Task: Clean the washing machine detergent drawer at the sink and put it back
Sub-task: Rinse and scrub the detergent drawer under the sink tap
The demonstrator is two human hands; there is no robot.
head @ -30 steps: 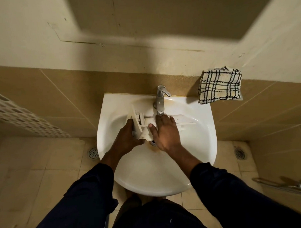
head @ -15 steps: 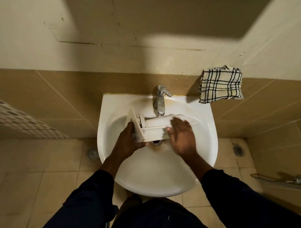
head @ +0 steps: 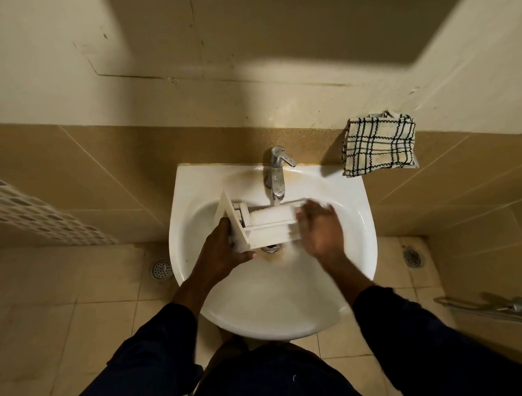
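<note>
A white detergent drawer [head: 266, 225] lies across the basin of the white sink [head: 353, 254], under the spout of the chrome tap [head: 276, 175]. Water runs from the tap onto it. My left hand [head: 223, 254] grips the drawer's front panel end at the left, thumb below it. My right hand [head: 321, 229] is blurred by motion and lies flat over the drawer's right end, fingers spread and fairly straight. The drawer's far right end is hidden under that hand.
A checked cloth [head: 379, 146] sits on the ledge right of the sink. Floor drains [head: 161, 269] lie left and right of the basin. A metal hose fitting [head: 500, 308] is at the right edge; a perforated white basket [head: 32, 217] at the left.
My right hand has slid rightward along the drawer from near its left end to its right end. The left hand has kept its hold on the front panel.
</note>
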